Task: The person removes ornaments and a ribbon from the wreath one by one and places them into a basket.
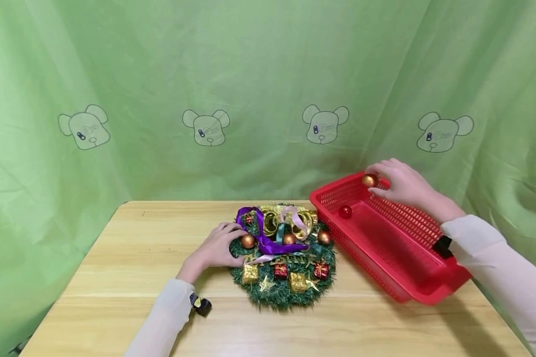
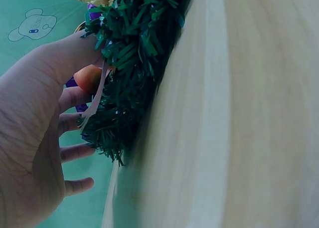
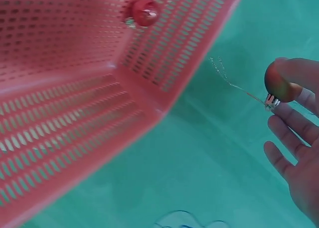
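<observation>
My right hand [image 1: 399, 183] pinches a copper-coloured bauble [image 1: 369, 180] between thumb and fingers above the far end of a red plastic basket [image 1: 381, 233]. A thin thread loop [image 3: 234, 84] trails from the bauble's silver cap in the right wrist view. Inside the basket lies a red bauble [image 1: 345, 211]. My left hand [image 1: 219, 245] rests at the left edge of a green tinsel wreath [image 1: 272, 297], thumb and fingers spread beside another copper bauble [image 1: 248, 241]. Some of its fingertips are hidden behind tinsel in the left wrist view.
On the wreath are a purple ribbon [image 1: 270, 246], gold bells [image 1: 270, 223], small red gift boxes [image 1: 280, 270], gold boxes [image 1: 298, 282] and stars. The wreath lies on a wooden table [image 1: 152, 248], close to the basket's left side. A green curtain [image 1: 259, 59] hangs behind.
</observation>
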The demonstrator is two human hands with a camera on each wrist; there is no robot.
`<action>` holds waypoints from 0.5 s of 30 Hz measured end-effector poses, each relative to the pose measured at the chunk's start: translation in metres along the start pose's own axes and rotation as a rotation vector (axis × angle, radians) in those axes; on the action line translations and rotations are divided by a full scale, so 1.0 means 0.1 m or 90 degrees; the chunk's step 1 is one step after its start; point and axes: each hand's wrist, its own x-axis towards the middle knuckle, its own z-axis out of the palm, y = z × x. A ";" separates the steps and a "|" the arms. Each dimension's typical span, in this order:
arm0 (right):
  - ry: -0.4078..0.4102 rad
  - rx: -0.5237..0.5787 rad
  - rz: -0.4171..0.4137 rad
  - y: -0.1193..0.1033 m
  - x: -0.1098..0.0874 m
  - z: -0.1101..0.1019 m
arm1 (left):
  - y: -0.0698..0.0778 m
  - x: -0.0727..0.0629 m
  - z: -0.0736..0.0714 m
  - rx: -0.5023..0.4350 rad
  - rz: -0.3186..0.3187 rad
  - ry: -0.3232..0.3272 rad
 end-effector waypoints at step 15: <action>-0.013 -0.008 -0.016 0.30 -0.08 0.59 | -0.03 0.01 0.03 0.002 0.000 0.003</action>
